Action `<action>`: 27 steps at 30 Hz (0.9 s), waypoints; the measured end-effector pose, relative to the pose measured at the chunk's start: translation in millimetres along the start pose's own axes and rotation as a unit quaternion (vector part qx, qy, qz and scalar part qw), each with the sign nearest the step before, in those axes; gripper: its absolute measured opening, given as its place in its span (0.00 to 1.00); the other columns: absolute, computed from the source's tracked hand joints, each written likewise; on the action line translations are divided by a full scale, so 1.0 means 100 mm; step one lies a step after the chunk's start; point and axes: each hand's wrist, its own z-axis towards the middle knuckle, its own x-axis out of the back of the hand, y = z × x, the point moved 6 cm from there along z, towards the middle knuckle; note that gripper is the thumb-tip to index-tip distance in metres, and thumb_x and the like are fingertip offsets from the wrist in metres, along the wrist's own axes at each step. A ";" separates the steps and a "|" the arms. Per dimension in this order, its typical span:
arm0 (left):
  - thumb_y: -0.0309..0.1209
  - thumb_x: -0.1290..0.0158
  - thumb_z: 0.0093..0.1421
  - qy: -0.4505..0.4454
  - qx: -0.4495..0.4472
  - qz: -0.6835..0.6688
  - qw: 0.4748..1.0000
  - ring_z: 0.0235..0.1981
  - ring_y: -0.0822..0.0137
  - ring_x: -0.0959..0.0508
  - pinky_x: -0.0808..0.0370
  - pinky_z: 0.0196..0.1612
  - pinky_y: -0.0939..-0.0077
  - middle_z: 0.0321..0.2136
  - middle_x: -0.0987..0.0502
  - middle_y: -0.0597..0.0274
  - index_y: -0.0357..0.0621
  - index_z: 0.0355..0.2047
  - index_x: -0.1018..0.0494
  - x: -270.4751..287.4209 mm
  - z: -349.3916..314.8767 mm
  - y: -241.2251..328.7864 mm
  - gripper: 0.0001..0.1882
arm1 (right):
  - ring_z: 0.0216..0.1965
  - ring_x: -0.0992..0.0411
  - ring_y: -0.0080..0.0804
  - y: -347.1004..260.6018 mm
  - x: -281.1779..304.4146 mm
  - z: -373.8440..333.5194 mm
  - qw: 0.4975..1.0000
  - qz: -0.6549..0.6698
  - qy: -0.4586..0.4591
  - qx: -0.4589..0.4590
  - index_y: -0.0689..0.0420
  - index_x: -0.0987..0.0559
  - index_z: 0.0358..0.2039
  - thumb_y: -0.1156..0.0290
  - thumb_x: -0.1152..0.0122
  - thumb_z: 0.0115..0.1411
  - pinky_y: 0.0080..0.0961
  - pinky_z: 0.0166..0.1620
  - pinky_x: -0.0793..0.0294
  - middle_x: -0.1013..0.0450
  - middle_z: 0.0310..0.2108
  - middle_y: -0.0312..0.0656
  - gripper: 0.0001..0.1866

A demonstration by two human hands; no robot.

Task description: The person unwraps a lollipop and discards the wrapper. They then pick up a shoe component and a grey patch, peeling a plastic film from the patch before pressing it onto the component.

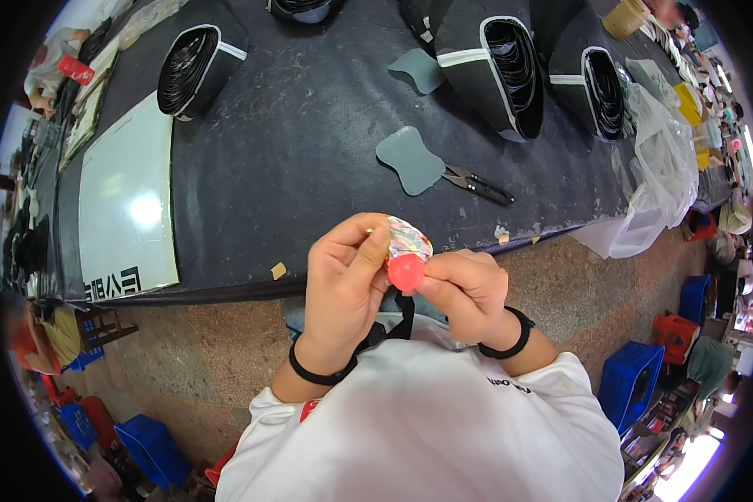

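Close to my body, at the table's front edge, my left hand pinches a crinkled, multicoloured wrapper between thumb and fingers. Just below the wrapper and touching it is a round, glossy pink candy. My right hand has thumb and forefinger closed at the candy's right side; whether a stick is hidden in them I cannot tell. Beyond my hands, a grey-green four-lobed flat piece lies on the table, with black thread snips against its right edge.
On the dark-covered table lie a white board at left and a second grey-green piece. Black bundles with white bands stand at the back. Clear plastic bags hang over the right edge. Blue crates stand on the floor.
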 end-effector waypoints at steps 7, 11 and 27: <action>0.23 0.57 0.59 -0.029 0.053 -0.213 0.975 0.22 0.77 0.31 0.38 0.18 0.90 0.28 0.28 0.56 0.31 0.36 0.33 0.22 0.20 0.05 0.08 | 0.19 0.41 0.21 0.00 -0.05 -0.11 0.862 0.474 0.011 -0.179 0.68 0.26 0.34 0.73 0.56 0.61 0.18 0.23 0.41 0.32 0.22 0.38 0.12; 0.25 0.57 0.59 0.047 -0.018 -0.067 0.996 0.27 0.74 0.29 0.35 0.23 0.86 0.30 0.27 0.57 0.33 0.38 0.33 0.35 0.13 0.17 0.09 | 0.19 0.46 0.25 -0.01 -0.13 -0.10 0.847 0.461 -0.026 -0.262 0.74 0.30 0.38 0.70 0.56 0.61 0.24 0.23 0.44 0.40 0.17 0.37 0.16; 0.30 0.59 0.63 0.023 -0.018 -0.124 0.992 0.39 0.67 0.26 0.28 0.40 0.72 0.38 0.26 0.55 0.36 0.43 0.32 0.23 0.00 0.17 0.13 | 0.30 0.25 0.28 -0.36 -0.15 -0.02 0.938 0.222 -0.147 -0.221 0.65 0.30 0.38 0.81 0.52 0.58 0.20 0.31 0.28 0.25 0.35 0.45 0.08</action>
